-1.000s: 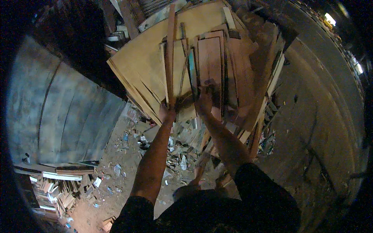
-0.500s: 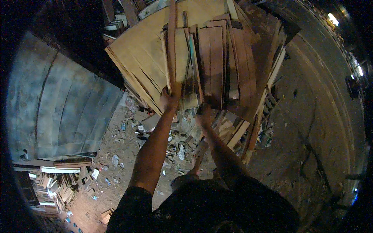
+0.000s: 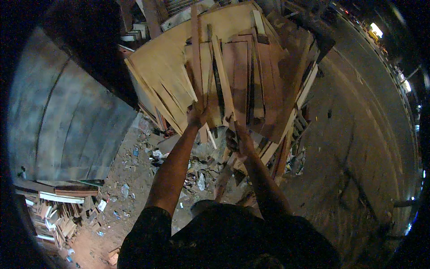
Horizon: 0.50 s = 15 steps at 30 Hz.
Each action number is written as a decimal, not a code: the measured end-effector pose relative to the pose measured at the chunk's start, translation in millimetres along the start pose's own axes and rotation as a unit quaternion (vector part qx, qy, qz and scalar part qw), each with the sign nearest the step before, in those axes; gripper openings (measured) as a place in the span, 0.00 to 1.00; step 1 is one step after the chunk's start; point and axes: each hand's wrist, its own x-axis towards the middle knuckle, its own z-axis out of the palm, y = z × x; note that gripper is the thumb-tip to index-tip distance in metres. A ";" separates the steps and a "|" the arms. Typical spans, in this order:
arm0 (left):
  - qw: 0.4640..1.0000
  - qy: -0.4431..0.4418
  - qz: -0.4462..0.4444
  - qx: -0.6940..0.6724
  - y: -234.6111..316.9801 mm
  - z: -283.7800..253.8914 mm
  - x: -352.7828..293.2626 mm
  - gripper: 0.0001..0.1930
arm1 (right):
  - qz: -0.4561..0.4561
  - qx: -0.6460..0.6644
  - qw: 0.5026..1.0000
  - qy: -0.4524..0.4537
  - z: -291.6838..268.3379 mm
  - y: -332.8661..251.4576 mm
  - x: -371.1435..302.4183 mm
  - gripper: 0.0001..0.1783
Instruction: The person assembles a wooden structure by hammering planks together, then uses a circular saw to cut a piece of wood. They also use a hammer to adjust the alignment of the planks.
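Observation:
My left hand [image 3: 196, 115] is closed around the lower end of a long brown wooden plank [image 3: 195, 58], which points away from me over the pile. Beside it a thin pale strip [image 3: 189, 83] leans close to the same hand. My right hand [image 3: 241, 142] grips the near end of a narrow light-coloured wooden strip [image 3: 222, 74]; its fingers are partly in shadow. Under both pieces lie a broad yellowish plywood sheet [image 3: 156, 54] and several reddish-brown boards [image 3: 235, 67], stacked loosely and overlapping.
Rubble and scraps [image 3: 201, 181] cover the ground near my feet. A large grey-blue panel [image 3: 67, 121] stands at the left, with a heap of wood offcuts [image 3: 60, 219] below it. Pale long boards [image 3: 293, 114] edge the pile's right side, beside a road [image 3: 358, 134].
The strip in my right hand has turned, showing its pale face instead of a teal edge. My right hand has moved slightly toward me. My left hand keeps its grip.

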 end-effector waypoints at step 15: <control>0.885 0.007 -0.331 -0.326 139.2 -23.9 -125.3 0.26 | -0.131 -0.112 0.985 -0.024 -27.4 12.5 -118.7 0.16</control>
